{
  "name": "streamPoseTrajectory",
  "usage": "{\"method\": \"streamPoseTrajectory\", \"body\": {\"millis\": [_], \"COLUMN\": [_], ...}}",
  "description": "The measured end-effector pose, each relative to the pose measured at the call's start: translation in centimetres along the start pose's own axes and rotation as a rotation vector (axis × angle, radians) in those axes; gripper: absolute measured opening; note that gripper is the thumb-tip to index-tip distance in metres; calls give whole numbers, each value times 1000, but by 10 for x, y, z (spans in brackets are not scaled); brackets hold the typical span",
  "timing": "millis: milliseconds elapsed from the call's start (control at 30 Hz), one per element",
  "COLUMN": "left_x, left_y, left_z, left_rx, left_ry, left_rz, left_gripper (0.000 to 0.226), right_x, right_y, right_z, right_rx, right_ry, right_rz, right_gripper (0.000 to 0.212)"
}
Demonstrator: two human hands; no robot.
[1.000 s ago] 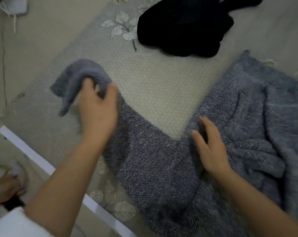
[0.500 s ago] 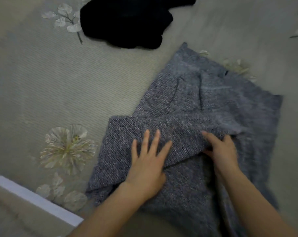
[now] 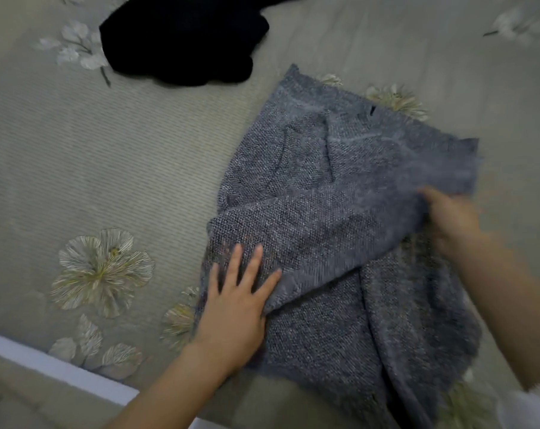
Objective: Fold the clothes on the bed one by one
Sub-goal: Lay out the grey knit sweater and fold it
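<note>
A grey knitted garment [image 3: 339, 187] lies spread on the bed, with one sleeve folded across its body. My left hand [image 3: 234, 301] presses flat on the folded sleeve near the garment's left edge, fingers straight and spread. My right hand [image 3: 451, 218] is blurred at the garment's right side; its fingers seem tucked under the end of the folded sleeve, holding the cloth. A black garment [image 3: 182, 38] lies bunched at the top of the view, apart from both hands.
The bed cover [image 3: 107, 156] is pale grey-green with embroidered flowers. The bed's white edge [image 3: 55, 370] runs along the lower left.
The grey sleeve, held out to the left a second ago, now lies folded across the garment. My left hand went from gripping it to pressing flat. My right hand moved right along the fold.
</note>
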State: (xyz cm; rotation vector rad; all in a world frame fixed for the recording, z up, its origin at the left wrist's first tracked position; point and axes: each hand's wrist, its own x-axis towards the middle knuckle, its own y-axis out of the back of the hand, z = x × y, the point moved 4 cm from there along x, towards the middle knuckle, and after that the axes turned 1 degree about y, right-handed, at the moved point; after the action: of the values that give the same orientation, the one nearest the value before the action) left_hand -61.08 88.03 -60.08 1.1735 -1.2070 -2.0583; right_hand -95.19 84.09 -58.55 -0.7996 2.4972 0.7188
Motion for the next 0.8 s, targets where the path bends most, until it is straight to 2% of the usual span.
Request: {"method": "streamPoseTrajectory", "body": {"millis": [67, 233, 333, 433, 500, 567, 667, 800], "left_x": [-4, -9, -11, -4, 10, 27, 45, 47], "left_y": [-9, -1, 2, 11, 15, 8, -16, -25], "left_z": [6, 2, -4, 4, 14, 10, -18, -30], "left_rx": [12, 179, 318, 155, 37, 13, 78, 97], "left_ry": [-58, -123, -54, -12, -86, -99, 42, 49], "left_rz": [-48, -110, -162, -80, 41, 92, 11, -13], "left_gripper": [78, 67, 66, 84, 75, 66, 68, 71], "right_x": [6, 1, -21, -60, -80, -92, -95, -104], "right_y": [3, 8, 13, -4, -21, -31, -22, 5], "right_z": [22, 22, 24, 36, 58, 88, 122, 130], "right_rx": [-188, -204, -628, -889, -1042, -1216, -1399, -1370], "right_ry": [-75, 88, 230, 567, 666, 662, 656, 609], "right_rz": [-21, 130, 198, 6, -173, -309, -369, -448], "right_gripper": [51, 54, 84, 85, 80, 76, 72, 68]}}
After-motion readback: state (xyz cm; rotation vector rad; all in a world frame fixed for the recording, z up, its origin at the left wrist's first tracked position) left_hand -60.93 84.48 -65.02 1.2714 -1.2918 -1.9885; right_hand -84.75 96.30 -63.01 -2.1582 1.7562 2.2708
